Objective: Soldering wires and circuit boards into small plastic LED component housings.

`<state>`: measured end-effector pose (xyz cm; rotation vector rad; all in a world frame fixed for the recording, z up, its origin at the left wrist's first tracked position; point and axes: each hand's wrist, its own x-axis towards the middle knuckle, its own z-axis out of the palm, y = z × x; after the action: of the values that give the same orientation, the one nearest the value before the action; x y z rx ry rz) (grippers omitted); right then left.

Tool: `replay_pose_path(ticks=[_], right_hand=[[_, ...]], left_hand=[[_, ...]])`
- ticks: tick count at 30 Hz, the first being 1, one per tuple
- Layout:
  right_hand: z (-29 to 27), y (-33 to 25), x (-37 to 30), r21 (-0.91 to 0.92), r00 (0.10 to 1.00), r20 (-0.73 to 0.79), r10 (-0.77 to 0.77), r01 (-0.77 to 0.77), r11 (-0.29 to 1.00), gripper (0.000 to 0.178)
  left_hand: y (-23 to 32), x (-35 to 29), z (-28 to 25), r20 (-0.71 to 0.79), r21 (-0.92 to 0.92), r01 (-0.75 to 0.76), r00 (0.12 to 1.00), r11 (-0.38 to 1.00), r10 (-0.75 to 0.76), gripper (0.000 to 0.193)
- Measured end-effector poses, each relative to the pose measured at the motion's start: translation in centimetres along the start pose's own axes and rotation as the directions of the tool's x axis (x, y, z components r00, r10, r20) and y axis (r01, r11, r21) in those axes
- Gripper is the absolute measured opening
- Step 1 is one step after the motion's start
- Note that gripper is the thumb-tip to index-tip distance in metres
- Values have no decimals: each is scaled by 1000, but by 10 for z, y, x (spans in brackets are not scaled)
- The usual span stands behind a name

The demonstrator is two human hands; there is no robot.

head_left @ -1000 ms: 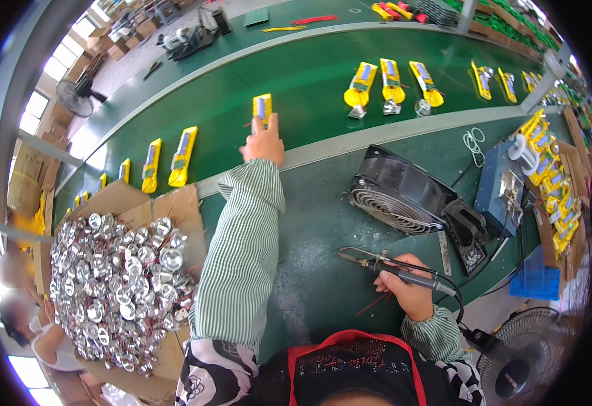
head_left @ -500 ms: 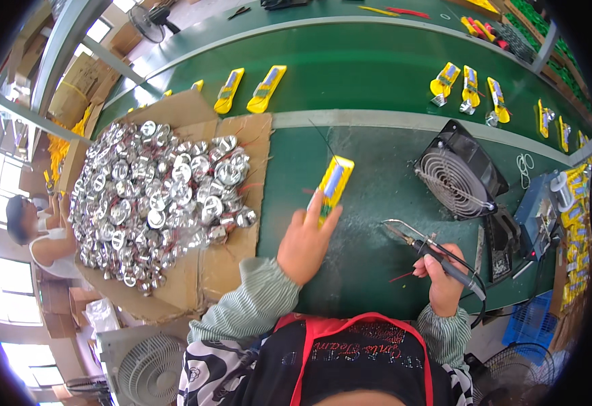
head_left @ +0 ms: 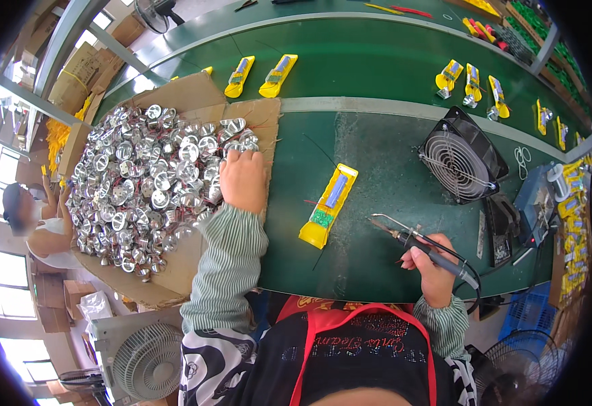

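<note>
My left hand [head_left: 243, 181] is at the right edge of a heap of silver lamp reflectors [head_left: 162, 181]. Its fingers curl down among them, hiding the fingertips and whatever they grip. In my right hand [head_left: 432, 274] is a soldering iron [head_left: 438, 259] with a thin bent metal tube along it; the tip points left, above the green bench. Between the hands lies a yellow plastic housing [head_left: 315, 234], tilted and untouched. It holds a blue cylindrical cell [head_left: 337, 191] and a green circuit board [head_left: 322, 218], with thin red and black wires sticking out.
Cardboard [head_left: 269, 125] lies under the reflectors. A black fan [head_left: 462, 159] with a wire guard and a blue soldering station [head_left: 538, 203] stand at right. More yellow housings [head_left: 278, 76] sit on the green strip beyond a metal rail. Another person [head_left: 45, 230] works at far left.
My left hand has let go of the yellow housing and moved left onto the reflectors. The soldering iron has shifted slightly left, still in my right hand.
</note>
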<state>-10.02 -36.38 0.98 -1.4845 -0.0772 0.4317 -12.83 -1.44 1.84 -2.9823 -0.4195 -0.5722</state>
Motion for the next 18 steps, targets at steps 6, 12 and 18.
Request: replay_pose_path(ticks=[6, 12, 18], right_hand=[[1, 1, -1, 55, 999, 45, -27, 25, 998, 18], [-1, 2, 6, 38, 997, 79, -15, 12, 999, 18], [6, 1, 12, 60, 993, 117, -15, 8, 998, 17]], left_hand=[[-19, 7, 31, 94, 110, -29, 995, 994, 18, 14], [-18, -1, -2, 23, -532, 186, 978, 826, -205, 12], [18, -25, -55, 65, -533, 192, 980, 824, -187, 8]])
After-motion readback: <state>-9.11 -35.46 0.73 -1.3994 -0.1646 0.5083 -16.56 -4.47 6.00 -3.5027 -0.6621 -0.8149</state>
